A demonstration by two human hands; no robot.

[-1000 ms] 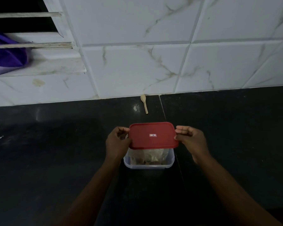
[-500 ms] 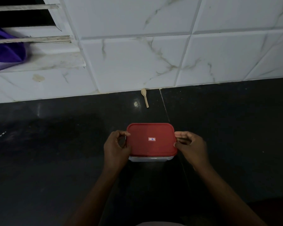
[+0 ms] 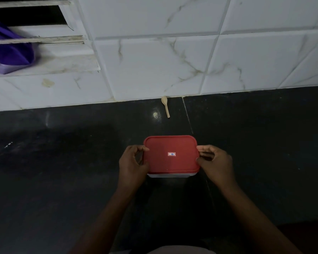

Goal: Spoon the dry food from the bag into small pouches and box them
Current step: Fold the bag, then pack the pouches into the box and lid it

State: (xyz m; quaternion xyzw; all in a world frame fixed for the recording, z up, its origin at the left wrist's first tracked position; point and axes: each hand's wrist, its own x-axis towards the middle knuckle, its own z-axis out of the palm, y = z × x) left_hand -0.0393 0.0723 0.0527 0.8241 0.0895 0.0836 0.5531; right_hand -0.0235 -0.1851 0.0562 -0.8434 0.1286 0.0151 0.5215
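A red lid (image 3: 171, 154) with a small white label lies flat on a clear plastic box (image 3: 170, 175) on the dark counter; only the box's front rim shows beneath it. My left hand (image 3: 132, 164) pinches the lid's left edge with thumb and fingers. My right hand (image 3: 215, 162) pinches the right edge the same way. The pouches inside the box are hidden by the lid. A small wooden spoon (image 3: 166, 106) lies on the counter near the wall, well beyond the box.
The black stone counter (image 3: 62, 171) runs left and right of the box. A white marbled tile wall (image 3: 173, 61) rises behind it. At upper left a window ledge holds a purple cloth or bag (image 3: 7, 52).
The lid was held tilted above the open box, with the pouches showing. It has come down flat onto the box and both hands stay at its side edges.
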